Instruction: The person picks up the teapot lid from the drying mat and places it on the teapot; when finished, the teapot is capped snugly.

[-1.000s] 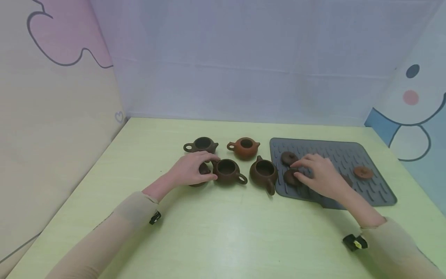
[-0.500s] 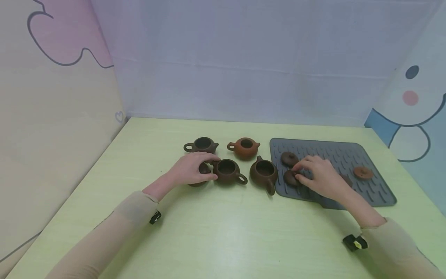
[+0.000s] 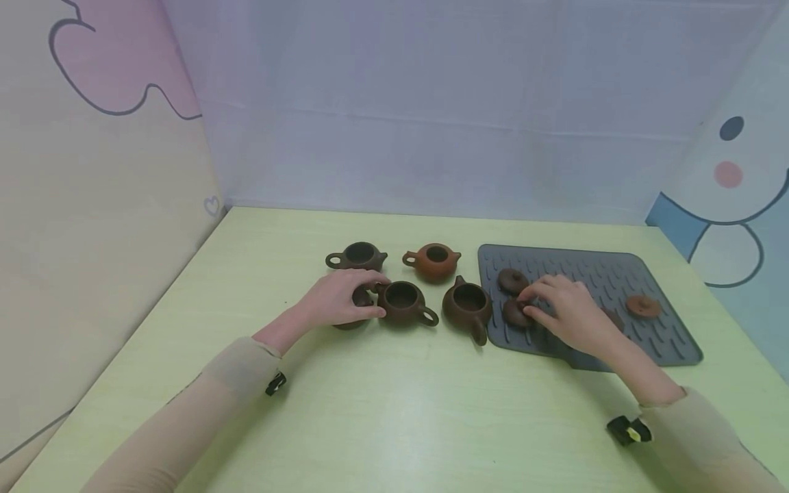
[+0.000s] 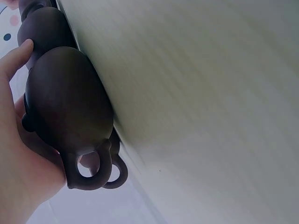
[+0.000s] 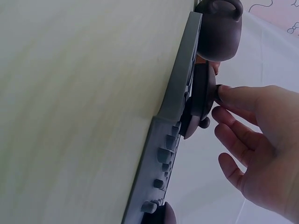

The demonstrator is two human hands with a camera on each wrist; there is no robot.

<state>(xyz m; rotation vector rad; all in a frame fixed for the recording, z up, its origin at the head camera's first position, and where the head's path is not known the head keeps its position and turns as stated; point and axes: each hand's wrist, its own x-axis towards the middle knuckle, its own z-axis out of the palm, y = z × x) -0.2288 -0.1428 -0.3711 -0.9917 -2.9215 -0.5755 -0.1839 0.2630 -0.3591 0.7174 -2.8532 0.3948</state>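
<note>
My left hand (image 3: 333, 299) curves its thumb and fingers around a dark brown lidded teapot (image 4: 70, 102), handle toward me in the left wrist view. In the head view the hand covers much of it. Right beside its fingertips stands an uncovered brown teapot (image 3: 401, 305). On the grey mat, my right hand (image 3: 570, 316) pinches the knob of a brown teapot lid (image 5: 204, 88) between thumb and index finger. The other fingers are loosely bent. Another dark lid (image 3: 512, 280) lies just behind, apparently touching or under its edge.
A dark teapot (image 3: 361, 255) and a reddish teapot (image 3: 435, 262), both uncovered, stand farther back. Another open teapot (image 3: 467, 306) is beside the left edge of the grey mat (image 3: 585, 259). A reddish lid (image 3: 643, 306) and a partly hidden brown lid (image 3: 613, 318) lie on the mat.
My right fingers have closed in slightly on the lid's knob, and the hand has shifted a little to the right. The left hand and the teapots have stayed put.
</note>
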